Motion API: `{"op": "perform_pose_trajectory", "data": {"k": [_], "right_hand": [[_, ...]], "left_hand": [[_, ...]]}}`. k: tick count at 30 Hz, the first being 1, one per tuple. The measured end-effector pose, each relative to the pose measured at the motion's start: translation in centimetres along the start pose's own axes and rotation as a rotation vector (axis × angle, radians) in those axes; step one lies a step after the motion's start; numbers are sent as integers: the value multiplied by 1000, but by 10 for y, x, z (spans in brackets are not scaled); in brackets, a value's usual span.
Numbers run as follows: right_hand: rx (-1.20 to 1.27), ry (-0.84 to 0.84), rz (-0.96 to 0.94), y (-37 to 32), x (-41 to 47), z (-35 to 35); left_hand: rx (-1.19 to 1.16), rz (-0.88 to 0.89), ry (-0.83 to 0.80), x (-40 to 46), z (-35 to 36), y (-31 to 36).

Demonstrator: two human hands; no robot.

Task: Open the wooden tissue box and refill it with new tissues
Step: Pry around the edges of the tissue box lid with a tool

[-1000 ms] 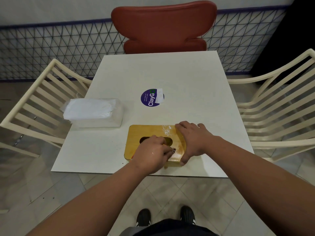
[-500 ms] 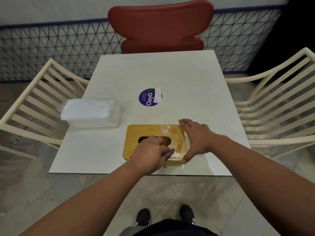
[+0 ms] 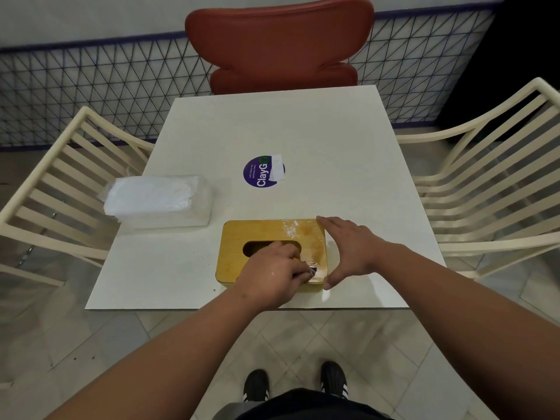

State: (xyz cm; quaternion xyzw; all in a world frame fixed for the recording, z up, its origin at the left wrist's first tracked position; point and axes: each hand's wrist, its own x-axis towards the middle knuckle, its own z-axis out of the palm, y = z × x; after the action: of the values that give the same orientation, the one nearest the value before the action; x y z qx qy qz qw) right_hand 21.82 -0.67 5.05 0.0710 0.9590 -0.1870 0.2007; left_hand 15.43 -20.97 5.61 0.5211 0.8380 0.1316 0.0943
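White counter (image 3: pixel 303 140) fills mid-frame; far half bare, chairs on three sides. Wrapped pack of new tissues (image 3: pixel 157 204) at centre-left, still sealed, near the counter's left edge. Wooden tissue box (image 3: pixel 242 231) low centre, close to the near edge, lid still on: opening barely begun, refill all ahead. Right hand (image 3: pixel 348 247) braces the box's right end, fingers straight. Left hand (image 3: pixel 272 268) curled over the lid slot; what its grip holds, cannot tell.

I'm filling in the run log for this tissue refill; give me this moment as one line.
stage: opening | left hand: fingers in wooden tissue box slot | right hand: bracing box's right end | tissue pack: untouched, left
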Motion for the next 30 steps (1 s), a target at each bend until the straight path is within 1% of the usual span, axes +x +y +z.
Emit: {"op": "perform_pose_trajectory", "data": {"k": [3,6,9,14,17,21,26,30], "right_hand": [[101,-13,9,-1,0,1],[176,2,5,-1,0,5],[184,18,1,0,-1,8],[222,18,3,0,0,8],[253,24,5,1,0,9],[197,29,7,0,-1,7],[137,9,14,-1,0,4],[116,11,10,-2,1,5]], "left_hand": [[-9,-50,22,-6,-1,-3],[-19,-18,29,0,2,8],[-15,-2,4,4,3,11],[-12,-50,2,-5,-3,-2],[-6,-29,1,1,-2,6],[-25,29,-6,10,3,18],[-17,-22,-21,-2,-4,-2],[-22,53,-34,8,-3,10]]}}
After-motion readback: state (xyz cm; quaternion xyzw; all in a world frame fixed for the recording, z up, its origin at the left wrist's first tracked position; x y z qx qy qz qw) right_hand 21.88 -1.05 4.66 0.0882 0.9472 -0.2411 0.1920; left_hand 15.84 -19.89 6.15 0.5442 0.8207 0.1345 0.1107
